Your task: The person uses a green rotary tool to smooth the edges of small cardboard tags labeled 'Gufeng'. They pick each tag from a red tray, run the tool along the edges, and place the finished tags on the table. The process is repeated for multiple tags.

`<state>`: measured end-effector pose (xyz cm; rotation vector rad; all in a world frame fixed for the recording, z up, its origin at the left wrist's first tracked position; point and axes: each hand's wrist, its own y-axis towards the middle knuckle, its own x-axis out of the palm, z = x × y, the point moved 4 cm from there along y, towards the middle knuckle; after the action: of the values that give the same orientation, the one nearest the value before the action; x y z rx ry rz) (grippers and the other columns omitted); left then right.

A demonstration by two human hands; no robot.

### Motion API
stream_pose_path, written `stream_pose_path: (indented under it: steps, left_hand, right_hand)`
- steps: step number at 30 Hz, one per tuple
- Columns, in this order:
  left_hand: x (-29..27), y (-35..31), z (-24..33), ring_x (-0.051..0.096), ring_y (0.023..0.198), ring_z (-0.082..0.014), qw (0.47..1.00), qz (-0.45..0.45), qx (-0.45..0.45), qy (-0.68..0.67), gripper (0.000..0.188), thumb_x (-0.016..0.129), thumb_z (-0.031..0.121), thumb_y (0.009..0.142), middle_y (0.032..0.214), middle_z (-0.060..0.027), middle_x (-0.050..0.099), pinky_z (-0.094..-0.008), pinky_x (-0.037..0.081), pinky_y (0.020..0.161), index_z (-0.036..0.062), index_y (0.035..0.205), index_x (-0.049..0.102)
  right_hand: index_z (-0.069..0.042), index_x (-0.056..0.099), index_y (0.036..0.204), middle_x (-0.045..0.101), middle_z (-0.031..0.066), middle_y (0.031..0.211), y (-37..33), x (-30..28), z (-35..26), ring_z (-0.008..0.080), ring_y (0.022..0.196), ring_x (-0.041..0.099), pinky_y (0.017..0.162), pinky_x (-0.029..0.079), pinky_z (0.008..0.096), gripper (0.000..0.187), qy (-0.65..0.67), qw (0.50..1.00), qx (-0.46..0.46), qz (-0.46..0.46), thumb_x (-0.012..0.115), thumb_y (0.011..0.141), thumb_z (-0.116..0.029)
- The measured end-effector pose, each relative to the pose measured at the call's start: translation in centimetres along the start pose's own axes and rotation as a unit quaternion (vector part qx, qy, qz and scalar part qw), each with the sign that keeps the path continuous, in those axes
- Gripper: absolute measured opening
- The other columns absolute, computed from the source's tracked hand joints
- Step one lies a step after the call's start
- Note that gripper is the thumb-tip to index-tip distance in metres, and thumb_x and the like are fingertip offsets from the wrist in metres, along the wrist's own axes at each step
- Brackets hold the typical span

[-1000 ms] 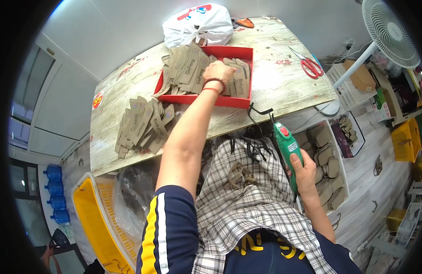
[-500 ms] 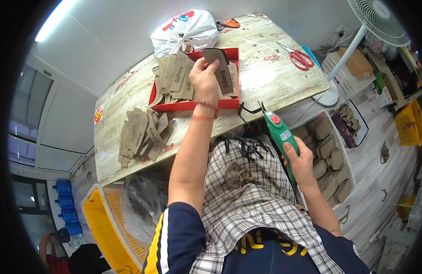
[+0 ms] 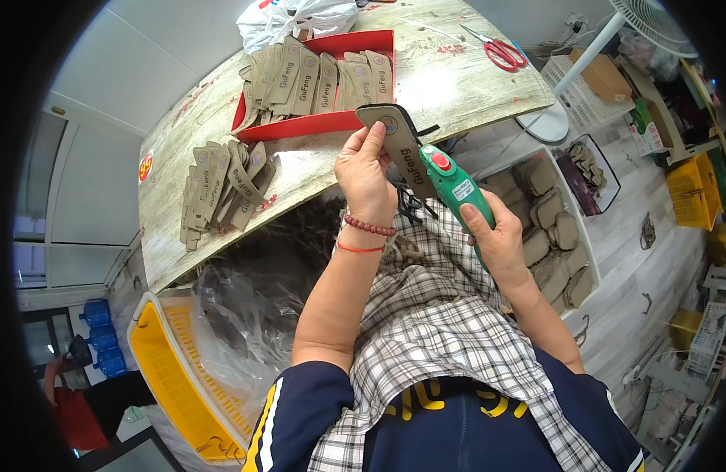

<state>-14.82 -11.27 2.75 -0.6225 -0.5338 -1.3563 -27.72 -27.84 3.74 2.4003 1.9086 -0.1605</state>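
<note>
My left hand (image 3: 367, 177) pinches a long tan fabric piece (image 3: 404, 153) with black edging, holding it tilted above the table's near edge. In my right hand (image 3: 498, 242) is a green handheld electric cutter (image 3: 461, 195) with a red button. Its front end meets the lower right edge of the fabric piece, and its blades are hidden there. A short black strip (image 3: 428, 130) sticks out beside the piece, close to the cutter's nose. Behind my left hand, a red tray (image 3: 316, 124) on the table holds several similar tan pieces (image 3: 284, 79).
Another pile of tan pieces (image 3: 221, 185) lies on the table's left. Red-handled scissors (image 3: 504, 55) and a white plastic bag (image 3: 296, 20) are farther back. A white bin (image 3: 587, 263) of tan pads stands at right, a yellow basket (image 3: 162, 354) at left. Black strips (image 3: 414, 206) lie on my checked apron.
My left hand has brought the fabric piece from over the red tray toward me and to the right. The cutter has moved slightly left, its tip now against the piece.
</note>
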Motion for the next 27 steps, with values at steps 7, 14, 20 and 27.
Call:
stream_pose_path:
  steps: [7,14,20,27]
  left_hand:
    - [-0.3,-1.1,-0.8,0.065,0.071,-0.0116,0.999,0.005,-0.026,0.024,0.011,0.067,0.009,0.089,0.088,-0.0062,0.07,-0.0246,0.052,0.063,-0.0005,0.096,0.066]
    - [-0.6,-2.4,-0.6,0.063,0.069,-0.009,0.995,-0.034,-0.013,0.089,0.01,0.065,0.006,0.09,0.082,-0.005,0.07,-0.0228,0.05,0.063,-0.0019,0.095,0.069]
    - [-0.4,-2.4,0.9,0.062,0.072,-0.0072,0.986,-0.068,0.023,0.154,0.012,0.064,0.005,0.091,0.084,-0.0041,0.07,-0.0214,0.05,0.066,-0.0035,0.097,0.07]
    - [-0.4,-1.6,2.0,0.061,0.075,-0.0067,0.976,-0.092,0.057,0.192,0.013,0.061,0.005,0.093,0.087,-0.003,0.069,-0.021,0.05,0.069,-0.0032,0.098,0.07]
  right_hand:
    - [0.001,0.062,0.114,0.055,-0.0004,0.069,-0.1,-0.4,-0.1,0.0058,0.057,0.048,0.052,0.041,0.0233,0.046,-0.014,1.0,-0.007,0.0,0.066,0.091,-0.039]
    - [0.002,0.063,0.113,0.055,-0.0002,0.069,0.1,-0.5,-0.7,0.006,0.057,0.049,0.051,0.041,0.0235,0.045,0.0,1.0,-0.014,-0.004,0.066,0.091,-0.038]
    - [0.002,0.062,0.113,0.056,-0.0008,0.07,-0.2,-0.8,-0.3,0.0054,0.056,0.048,0.051,0.041,0.0222,0.045,0.013,1.0,-0.004,-0.015,0.067,0.091,-0.038]
    - [0.001,0.062,0.113,0.055,-0.0014,0.07,-0.6,-0.5,-0.2,0.0048,0.056,0.047,0.05,0.04,0.0221,0.047,0.013,1.0,-0.004,-0.021,0.067,0.09,-0.039]
